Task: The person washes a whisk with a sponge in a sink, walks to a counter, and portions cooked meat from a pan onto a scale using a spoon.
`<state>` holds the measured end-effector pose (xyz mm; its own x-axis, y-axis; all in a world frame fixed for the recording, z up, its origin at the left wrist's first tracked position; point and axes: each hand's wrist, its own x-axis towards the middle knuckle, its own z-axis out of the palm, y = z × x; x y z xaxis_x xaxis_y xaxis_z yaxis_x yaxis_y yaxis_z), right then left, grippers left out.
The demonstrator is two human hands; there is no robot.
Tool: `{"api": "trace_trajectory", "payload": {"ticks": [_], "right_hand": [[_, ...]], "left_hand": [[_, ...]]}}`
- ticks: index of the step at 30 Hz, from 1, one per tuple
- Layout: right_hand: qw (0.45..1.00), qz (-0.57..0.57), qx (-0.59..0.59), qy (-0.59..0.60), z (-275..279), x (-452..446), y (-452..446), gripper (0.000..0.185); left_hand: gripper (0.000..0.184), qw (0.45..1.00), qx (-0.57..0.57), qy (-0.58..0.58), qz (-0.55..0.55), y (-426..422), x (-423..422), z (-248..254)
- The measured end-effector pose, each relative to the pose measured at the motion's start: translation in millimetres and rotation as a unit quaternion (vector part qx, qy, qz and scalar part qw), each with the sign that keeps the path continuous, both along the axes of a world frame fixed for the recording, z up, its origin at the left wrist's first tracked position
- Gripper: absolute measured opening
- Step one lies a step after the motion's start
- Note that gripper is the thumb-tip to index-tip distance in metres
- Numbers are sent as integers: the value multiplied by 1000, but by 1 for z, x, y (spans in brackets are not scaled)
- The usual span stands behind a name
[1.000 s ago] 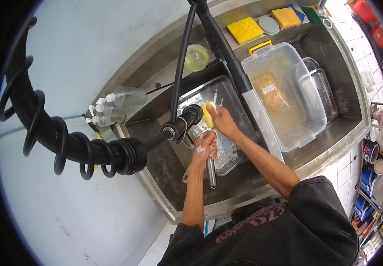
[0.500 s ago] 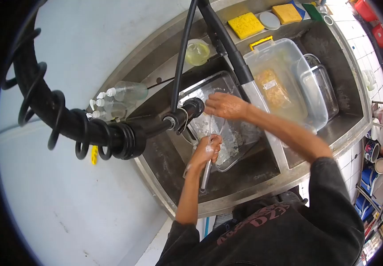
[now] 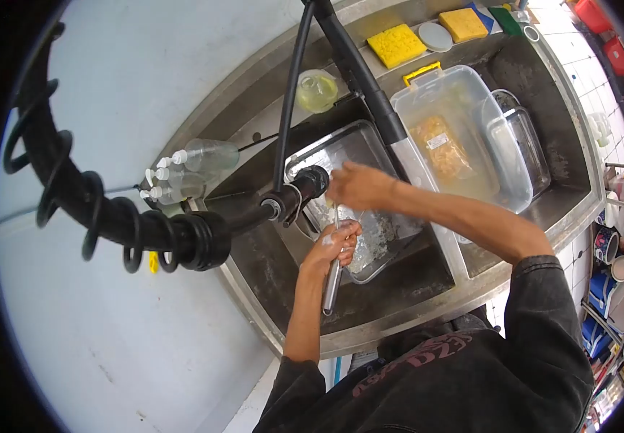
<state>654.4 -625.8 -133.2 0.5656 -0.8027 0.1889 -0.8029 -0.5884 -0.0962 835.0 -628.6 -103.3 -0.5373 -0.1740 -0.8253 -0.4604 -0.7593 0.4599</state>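
steel utensil [image 3: 331, 289], handle toward the person [image 3: 427, 382], is clamped in the left hand [image 3: 336, 244]. the right hand [image 3: 362, 187], just beyond, is blurred near the utensil's far end; whether it grips anything cannot be told. beneath both, a wet tray [image 3: 361, 144] lies in the sink [image 3: 260, 270]. alongside, a clear tub [image 3: 516, 177] holds a bagged item [image 3: 443, 153]; a yellow sponge [image 3: 396, 45] sits beyond it.

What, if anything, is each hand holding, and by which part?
Left hand: a metal utensil, gripped by its handle. Right hand: too blurred to tell.
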Motion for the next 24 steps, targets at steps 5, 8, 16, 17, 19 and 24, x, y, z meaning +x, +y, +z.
{"api": "trace_trajectory", "payload": {"ticks": [5, 8, 16, 17, 19, 24], "right_hand": [[988, 57, 54, -135, -10, -16, -12, 24], [910, -39, 220, -350, 3, -43, -26, 32], [909, -71, -9, -411, 2, -33, -6, 29], [844, -191, 56, -498, -7, -27, -5, 26], [680, -365, 110, -627, 2, -31, -7, 27], [493, -430, 285, -701, -20, -26, 13, 46]], "left_hand": [[29, 1000, -10, 12, 0, 5, 6, 10], [28, 998, -30, 44, 38, 8, 8, 7], [28, 998, -66, 19, 10, 8, 6, 16], [28, 998, -55, 26, 24, 4, 4, 19], [28, 996, -59, 40, 57, 5, 9, 16], [27, 989, -76, 48, 118, 7, 10, 4]]}}
